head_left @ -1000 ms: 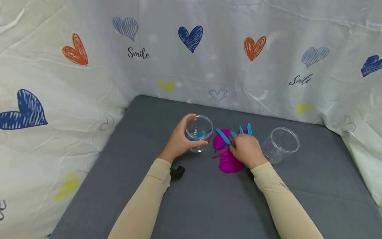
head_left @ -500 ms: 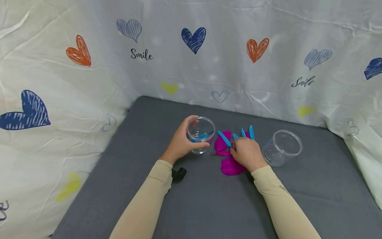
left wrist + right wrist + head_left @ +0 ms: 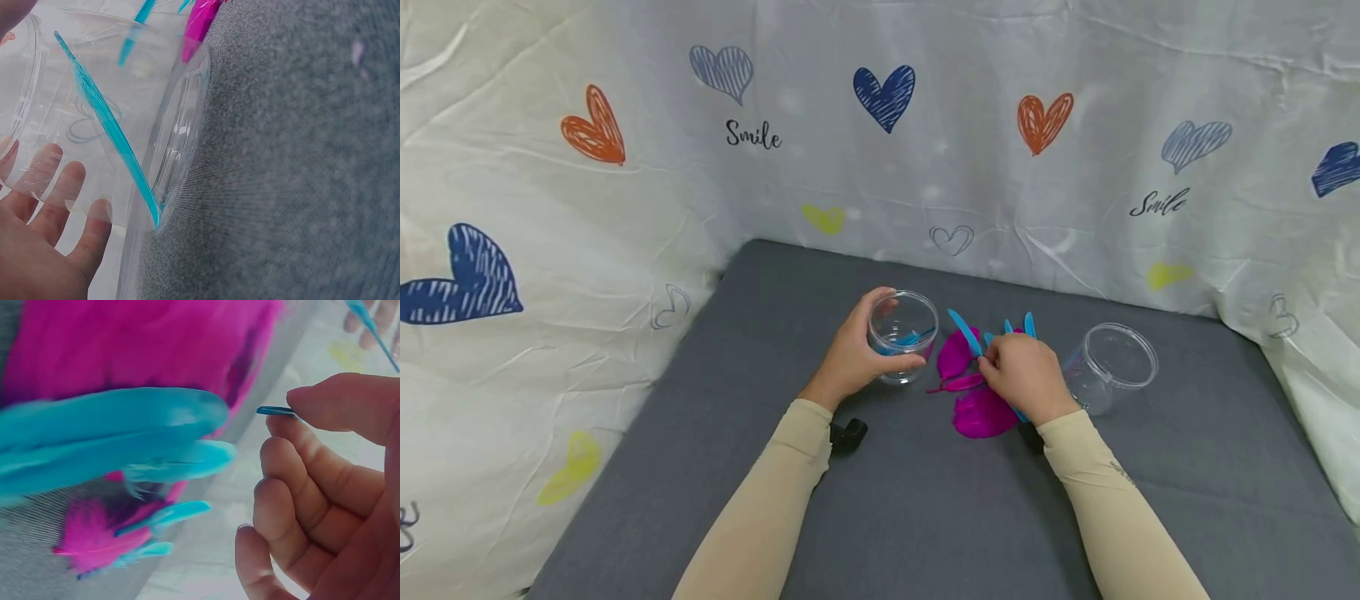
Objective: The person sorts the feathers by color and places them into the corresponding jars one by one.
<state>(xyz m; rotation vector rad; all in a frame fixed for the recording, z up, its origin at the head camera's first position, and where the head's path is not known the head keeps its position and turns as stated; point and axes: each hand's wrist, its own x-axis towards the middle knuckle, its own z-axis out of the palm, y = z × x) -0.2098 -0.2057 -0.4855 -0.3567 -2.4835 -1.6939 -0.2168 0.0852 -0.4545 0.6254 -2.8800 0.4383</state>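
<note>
My left hand (image 3: 850, 354) grips a clear plastic jar (image 3: 887, 294) around its side, mouth up and slightly tilted. Inside leans a blue feather (image 3: 112, 128), also visible through the wall in the head view. To the right, my right hand (image 3: 1024, 377) is over a pile of magenta feathers (image 3: 983, 415) and blue feathers. Thumb and index finger pinch the end of one blue feather (image 3: 964, 329), whose tip in the right wrist view (image 3: 275, 410) shows between them. More blue feathers (image 3: 112, 437) lie over the magenta ones; part of the pile is hidden beneath the hand.
A second clear jar (image 3: 1122, 385) stands upright just right of my right hand. Grey cloth (image 3: 880, 517) covers the table. Behind and to the left hangs a white curtain (image 3: 955, 175) printed with hearts and "Smile".
My right hand has pinched a blue feather and shifted it slightly up and away from the pile. A magenta feather there has turned. The left hand and its jar stay nearly in place.
</note>
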